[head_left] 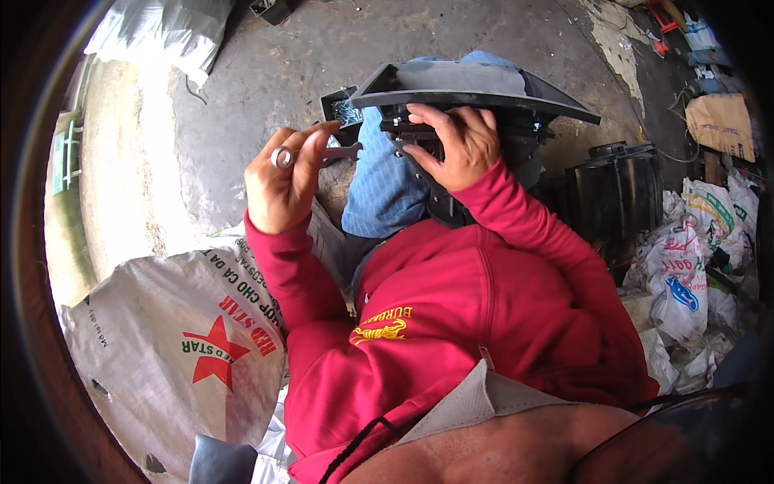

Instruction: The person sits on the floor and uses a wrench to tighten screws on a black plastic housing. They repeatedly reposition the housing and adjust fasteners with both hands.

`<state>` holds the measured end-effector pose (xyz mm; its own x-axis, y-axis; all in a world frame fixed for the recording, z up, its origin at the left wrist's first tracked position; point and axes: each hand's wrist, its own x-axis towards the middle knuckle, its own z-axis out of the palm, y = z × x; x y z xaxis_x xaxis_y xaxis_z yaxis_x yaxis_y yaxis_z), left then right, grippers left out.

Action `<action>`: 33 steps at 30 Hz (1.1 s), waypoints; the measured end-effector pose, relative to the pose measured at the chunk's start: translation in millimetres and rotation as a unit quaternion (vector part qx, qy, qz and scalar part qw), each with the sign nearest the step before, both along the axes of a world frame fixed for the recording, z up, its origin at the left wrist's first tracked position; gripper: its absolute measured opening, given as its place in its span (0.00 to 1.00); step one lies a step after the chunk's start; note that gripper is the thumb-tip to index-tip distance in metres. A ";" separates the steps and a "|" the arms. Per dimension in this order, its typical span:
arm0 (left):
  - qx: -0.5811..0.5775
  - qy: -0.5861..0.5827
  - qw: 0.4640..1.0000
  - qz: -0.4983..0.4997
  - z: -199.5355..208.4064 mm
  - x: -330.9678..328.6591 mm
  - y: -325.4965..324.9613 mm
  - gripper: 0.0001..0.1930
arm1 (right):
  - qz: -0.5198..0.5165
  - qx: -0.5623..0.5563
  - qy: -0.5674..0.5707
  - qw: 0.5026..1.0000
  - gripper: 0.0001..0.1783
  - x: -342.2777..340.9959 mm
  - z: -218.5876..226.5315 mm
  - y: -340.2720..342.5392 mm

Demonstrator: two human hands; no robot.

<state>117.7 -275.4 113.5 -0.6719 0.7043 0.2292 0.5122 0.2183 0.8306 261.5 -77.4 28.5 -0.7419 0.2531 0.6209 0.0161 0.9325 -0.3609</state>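
Note:
A combination wrench (343,152) is gripped in my left hand (282,173), its ring end by my fingers and its open jaw pointing right. A large black plastic part (476,98) with a broad flat top panel lies across my lap. My right hand (463,149) is on its underside, index finger and thumb to either side of a dark bracket (415,139) with small bolts. The wrench's jaw is just left of that bracket, apart from it. Whatever is between the right fingertips is partly hidden.
A small black tray (339,109) of screws stands beyond my knee. A large printed sack (169,323) lies at the left. Black plastic housings (621,185) stand at the right, near plastic bags (677,274) and a brown paper sack (720,125). Grey concrete floor (298,56) stretches ahead.

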 end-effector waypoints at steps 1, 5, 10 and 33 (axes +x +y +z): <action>-0.006 -0.005 1.000 0.015 8.4 4.6 0.0 0.07 | 0.000 0.000 -0.002 1.000 0.34 1.1 -0.3 0.1; 0.051 -0.026 0.998 -0.013 8.6 7.5 7.5 0.07 | -0.012 0.010 -0.024 1.000 0.31 -1.6 1.6 -1.7; 0.006 -0.022 0.999 -0.043 -7.5 2.2 18.5 0.07 | -0.033 0.028 -0.033 0.999 0.30 -4.3 -2.7 -1.8; -0.131 0.277 0.952 -0.003 -22.8 50.3 67.2 0.07 | -0.013 -0.003 0.015 1.000 0.33 -6.7 -7.6 -0.6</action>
